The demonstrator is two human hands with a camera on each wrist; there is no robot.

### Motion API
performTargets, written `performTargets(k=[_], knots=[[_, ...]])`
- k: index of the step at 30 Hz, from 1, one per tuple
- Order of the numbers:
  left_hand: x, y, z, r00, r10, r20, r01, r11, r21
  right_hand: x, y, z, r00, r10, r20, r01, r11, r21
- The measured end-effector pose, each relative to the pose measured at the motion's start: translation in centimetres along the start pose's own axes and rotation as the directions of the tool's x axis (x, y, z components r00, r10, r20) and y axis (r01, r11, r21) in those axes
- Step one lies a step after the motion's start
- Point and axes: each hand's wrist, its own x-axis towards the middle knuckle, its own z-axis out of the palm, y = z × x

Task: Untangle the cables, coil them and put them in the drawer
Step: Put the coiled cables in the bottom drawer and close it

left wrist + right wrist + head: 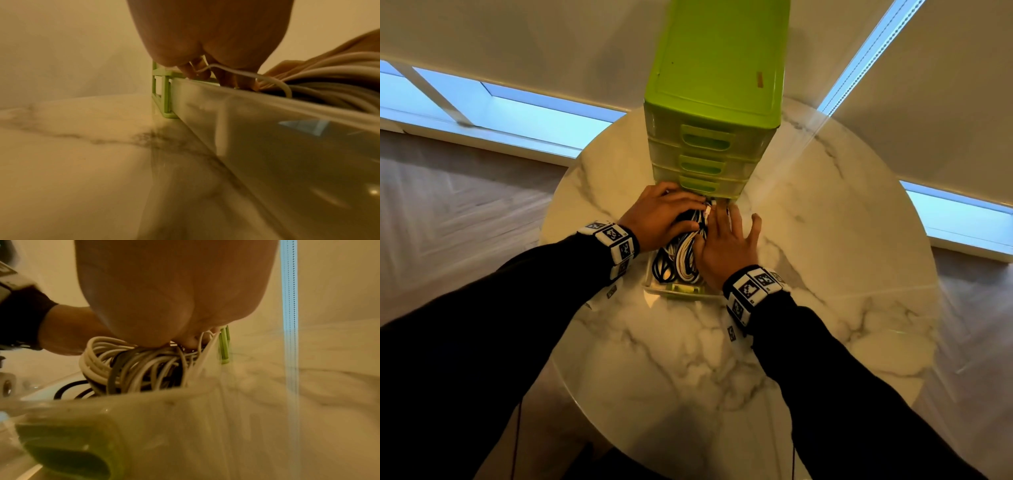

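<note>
Cables (685, 251) under both hands — in drawer (674, 293)

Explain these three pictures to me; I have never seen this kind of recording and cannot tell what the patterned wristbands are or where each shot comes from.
There is no machine here: a person works with two bare hands. The big picture comes from a camera on the head, looking down. The other two come from cameras strapped to the wrists, under the black-and-white patterned bands, so each shows a palm from very close.

On the round marble table stands a green drawer tower. Its bottom drawer is pulled out and holds coiled white and black cables. The left hand and the right hand both lie on top of the cables, seemingly pressing them down into the drawer. How the left fingertips sit at the back of the drawer I cannot tell; the right hand's fingers look fairly straight.
</note>
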Motion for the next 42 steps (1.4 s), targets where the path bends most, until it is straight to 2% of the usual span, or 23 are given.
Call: performTargets(k=[2,4,7,10,12,14,16,18,20,22,24,26,29,34,39,42], knots=[[-0.5,0.1,0.4,1.000,0.012,0.028,-0.014,0.996,0.084,0.2,-0.4,0.1,1.000,0.000,-0.016,0.000,1.000,-0.005],[-0.7,0.3,0.6,0.997,0.040,0.066,-0.052,0.981,0.190,-0.2,-0.6,0.6,0.995,-0.015,-0.098,0.016,1.000,0.009],[-0.4,0.7,0.6,0.995,0.016,0.096,-0.037,0.973,0.227,-0.8,-0.5,1.8,0.982,-0.119,-0.148,0.130,0.989,0.068],[-0.4,0.7,0.7,0.995,0.028,0.094,-0.044,0.983,0.178,-2.3,-1.5,2.1,0.971,-0.216,-0.107,0.233,0.954,0.189],[-0.2,0.5,0.4,0.995,0.040,0.092,-0.052,0.989,0.137,-3.1,-2.2,2.2,0.961,-0.245,-0.125,0.270,0.925,0.265],[-0.2,0.0,0.1,0.993,0.078,0.084,-0.086,0.991,0.101,-3.4,-2.5,2.2,0.954,-0.257,-0.154,0.291,0.917,0.272],[-0.1,-0.5,-0.3,0.993,0.114,0.044,-0.115,0.993,0.025,-3.0,-2.1,2.1,0.960,-0.258,-0.105,0.278,0.914,0.296],[0.1,-0.5,-1.1,0.996,0.069,0.047,-0.066,0.995,-0.080,-2.6,-1.5,1.9,0.960,-0.275,-0.050,0.277,0.912,0.303],[0.3,-0.3,-1.6,0.996,0.048,0.069,-0.039,0.991,-0.125,-2.3,-0.9,2.0,0.947,-0.317,-0.061,0.321,0.907,0.274],[0.4,0.0,-1.7,0.988,0.146,0.059,-0.144,0.989,-0.029,-1.9,-0.4,2.0,0.931,-0.357,-0.078,0.364,0.889,0.276],[0.4,0.0,-1.2,0.967,0.243,0.077,-0.253,0.955,0.154,-1.4,0.0,1.9,0.923,-0.374,-0.092,0.384,0.875,0.296],[0.5,0.3,-0.6,0.963,0.255,0.090,-0.271,0.911,0.312,-1.3,0.2,1.7,0.919,-0.380,-0.110,0.395,0.867,0.303],[1.0,0.7,-0.3,0.955,0.285,0.088,-0.295,0.863,0.409,-1.4,0.1,2.0,0.917,-0.377,-0.127,0.398,0.854,0.336],[1.5,0.7,-0.8,0.948,0.306,0.092,-0.314,0.838,0.446,-1.7,0.1,2.8,0.922,-0.349,-0.167,0.387,0.851,0.356],[0.6,0.7,-0.5,0.974,0.180,0.138,-0.221,0.892,0.395,-3.2,-0.7,3.7,0.929,-0.262,-0.261,0.340,0.882,0.325],[0.1,-0.1,-0.6,0.975,0.142,0.171,-0.194,0.920,0.342,-3.8,-1.0,3.4,0.917,-0.337,-0.212,0.382,0.896,0.227]])
